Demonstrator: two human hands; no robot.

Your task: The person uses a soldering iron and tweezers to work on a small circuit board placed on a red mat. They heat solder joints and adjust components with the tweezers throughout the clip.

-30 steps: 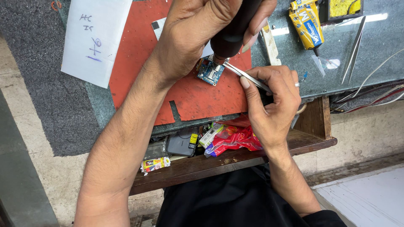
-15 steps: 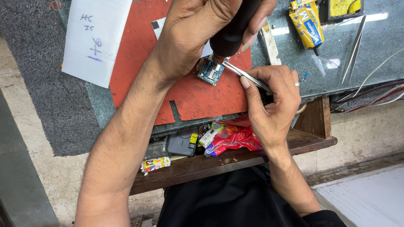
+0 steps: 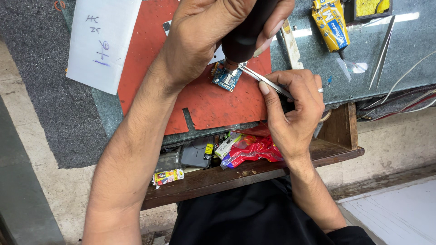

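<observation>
The left hand (image 3: pixel 213 31) is wrapped tight around a thick black cylindrical tool handle (image 3: pixel 247 34), whose tip comes down on a small blue rectangular circuit board (image 3: pixel 225 77). The right hand (image 3: pixel 293 111) pinches slim silver metal tweezers (image 3: pixel 263 81) between thumb and fingers, their points meeting the board's edge just under the tool tip. The board lies on a flat red rubbery mat (image 3: pixel 218 106), near the middle of the workbench's front edge; the left hand and handle hide the board's far side. A white paper sheet with handwritten marks (image 3: pixel 103 43) overlaps the mat's left edge, resting on dark speckled grey bench surface (image 3: pixel 50 90). Toward the right back corner lie a yellow and blue cardboard packet (image 3: pixel 332 25) and a second pair of silver tweezers (image 3: pixel 383 50) on glossy glass. Below the front edge, an open brown wooden drawer (image 3: pixel 254 170) holds crumpled red plastic wrappers (image 3: pixel 254 149). Compared with half a second ago, hands, tools and board stand unchanged.
</observation>
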